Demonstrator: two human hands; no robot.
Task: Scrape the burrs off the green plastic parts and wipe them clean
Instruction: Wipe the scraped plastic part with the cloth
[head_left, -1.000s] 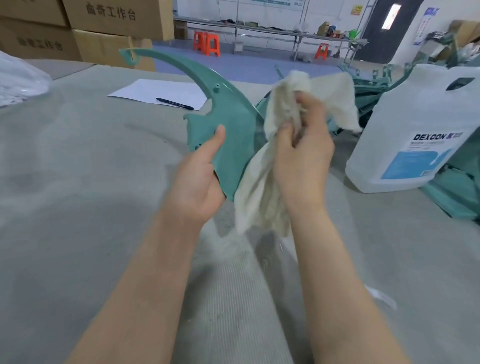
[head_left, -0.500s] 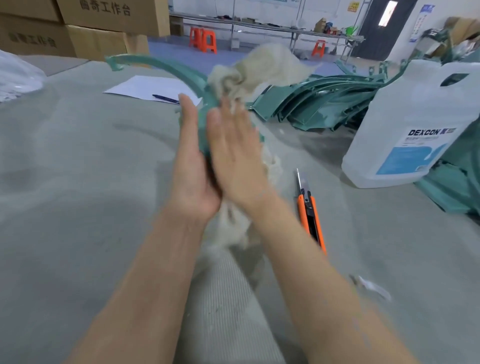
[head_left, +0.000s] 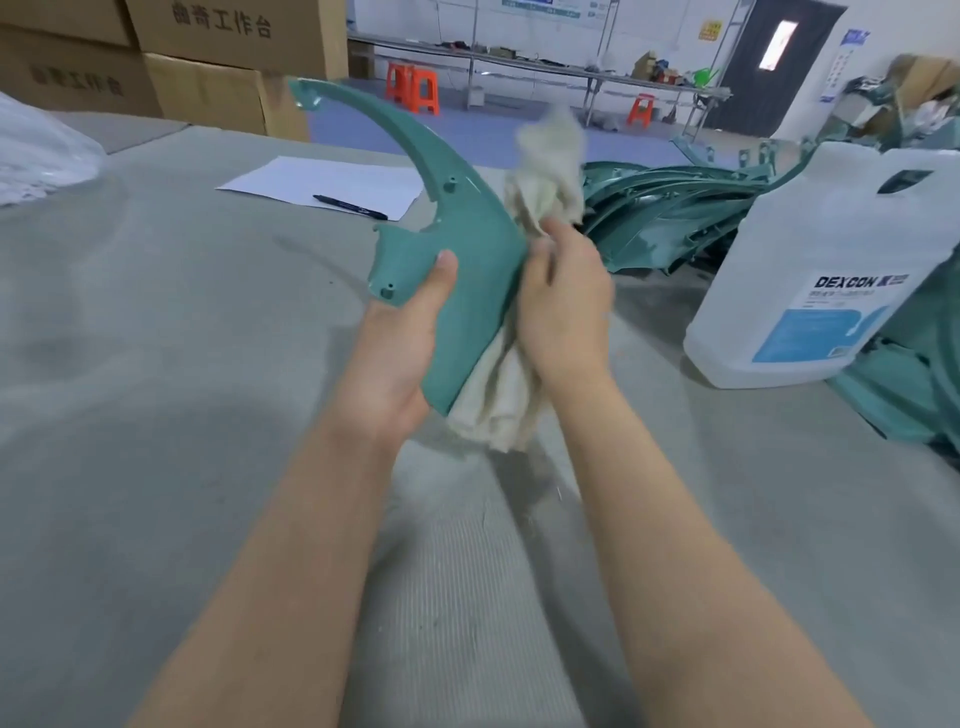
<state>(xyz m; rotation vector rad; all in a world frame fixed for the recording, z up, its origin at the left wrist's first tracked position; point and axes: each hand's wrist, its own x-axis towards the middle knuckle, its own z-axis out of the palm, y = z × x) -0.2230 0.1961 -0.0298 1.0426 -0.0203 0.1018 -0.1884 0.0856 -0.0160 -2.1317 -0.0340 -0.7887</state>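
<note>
Left hand: the left hand (head_left: 400, 338) grips the wide bottom end of the green part (head_left: 457, 244), with the thumb flat on the front.
Right hand: the right hand (head_left: 563, 306) is curled round the cloth (head_left: 545, 171) and presses it on the right edge of the part.
Where the part is: it is held up in the air above the grey worktop (head_left: 156, 338), with its thin curved tip pointing up and to the left.
Other parts: a pile of green parts (head_left: 670, 208) lies behind the right hand, near the big white jug (head_left: 810, 270).
Slip risk: the left hand holds only the bottom end, so a hard rub could twist the part or pull it out of the hand.
Bend risk: the long tip is thin and has nothing under it, so it could bend if it is pushed too hard.
Sharp edge risk: if any burrs are left, the cloth could catch on them, or a finger could get scratched.
Missed spot risk: the cloth touches only one edge, so other spots could stay dirty.
Hidden: the back of the part and the fingers of both hands behind it.
Hard to see: the top of the cloth is blurry, and burrs are too small to make out.
</note>
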